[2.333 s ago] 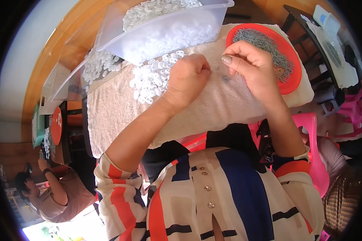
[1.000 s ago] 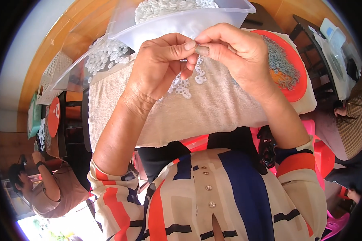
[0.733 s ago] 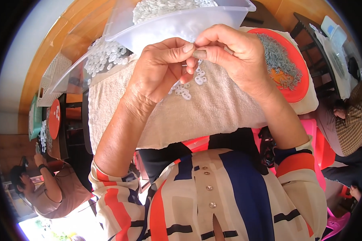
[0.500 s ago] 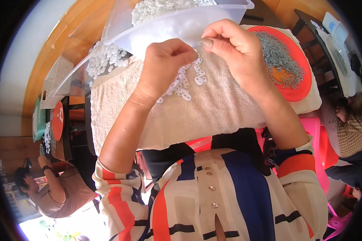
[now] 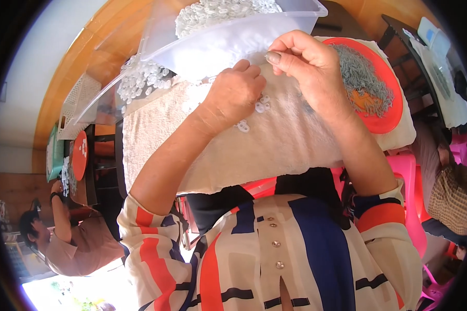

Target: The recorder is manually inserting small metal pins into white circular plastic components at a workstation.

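Observation:
My left hand (image 5: 234,93) is closed, knuckles up, above the beige towel (image 5: 290,147); what its fingers hold, if anything, is hidden. Small white plastic pieces with holes (image 5: 263,105) show just past its fingers, and another small cluster lies below the wrist. To the right, my right hand (image 5: 314,70) is raised with thumb and forefinger pinched together. Anything in that pinch is too small to name. Right of this hand a red plate (image 5: 395,106) carries a heap of small grey screw-like pieces (image 5: 359,70) and an orange piece (image 5: 367,102).
A translucent tub (image 5: 233,32) heaped with white pieces stands at the far edge. More white pieces (image 5: 142,78) lie in a clear container to the left. Another person (image 5: 80,238) works at the left beside a red plate (image 5: 80,155). Pink chairs (image 5: 407,176) stand at right.
My left hand has turned knuckles up and shifted right and down, covering most of the white pieces. My right hand stays pinched, moved slightly right.

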Action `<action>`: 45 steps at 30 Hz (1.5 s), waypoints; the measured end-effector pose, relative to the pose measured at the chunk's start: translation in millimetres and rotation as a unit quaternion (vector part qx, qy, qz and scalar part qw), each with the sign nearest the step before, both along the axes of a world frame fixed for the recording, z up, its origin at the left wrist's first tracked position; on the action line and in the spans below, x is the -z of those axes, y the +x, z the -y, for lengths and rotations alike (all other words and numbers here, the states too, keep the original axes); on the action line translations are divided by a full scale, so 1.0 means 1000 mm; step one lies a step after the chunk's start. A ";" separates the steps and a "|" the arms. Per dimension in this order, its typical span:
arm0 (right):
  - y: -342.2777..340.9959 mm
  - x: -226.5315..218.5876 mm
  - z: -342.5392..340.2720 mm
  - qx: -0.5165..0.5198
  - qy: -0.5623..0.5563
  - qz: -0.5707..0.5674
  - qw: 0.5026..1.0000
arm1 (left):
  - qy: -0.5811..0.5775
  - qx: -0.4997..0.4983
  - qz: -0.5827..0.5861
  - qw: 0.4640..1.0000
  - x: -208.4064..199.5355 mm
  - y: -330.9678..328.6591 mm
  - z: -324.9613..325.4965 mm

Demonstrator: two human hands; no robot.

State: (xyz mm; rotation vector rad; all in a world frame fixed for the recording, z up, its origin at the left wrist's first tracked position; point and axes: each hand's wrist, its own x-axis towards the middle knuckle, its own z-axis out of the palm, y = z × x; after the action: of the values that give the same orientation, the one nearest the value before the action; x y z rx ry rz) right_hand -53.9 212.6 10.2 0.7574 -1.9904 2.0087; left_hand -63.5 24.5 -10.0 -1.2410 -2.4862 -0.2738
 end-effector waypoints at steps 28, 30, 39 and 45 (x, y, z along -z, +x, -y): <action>0.013 -0.001 0.025 -0.080 -0.016 0.088 0.993 | 0.638 -0.116 0.386 0.656 -0.010 0.045 0.001; 0.013 -0.004 0.027 -0.082 -0.013 0.089 0.993 | 0.627 -0.116 0.368 0.676 -0.007 0.049 -0.002; 0.007 -0.013 0.040 -0.055 0.007 0.100 0.993 | 0.670 -0.109 0.394 0.620 -0.014 0.046 0.005; 0.006 -0.013 0.050 -0.071 -0.011 0.117 0.991 | 0.688 -0.119 0.398 0.595 -0.016 0.045 0.010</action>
State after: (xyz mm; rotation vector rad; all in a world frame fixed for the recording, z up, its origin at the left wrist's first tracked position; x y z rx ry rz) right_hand -47.6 162.8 22.9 0.7048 -2.0853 2.2918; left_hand -18.1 14.4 5.8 0.0045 -1.7381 -2.4535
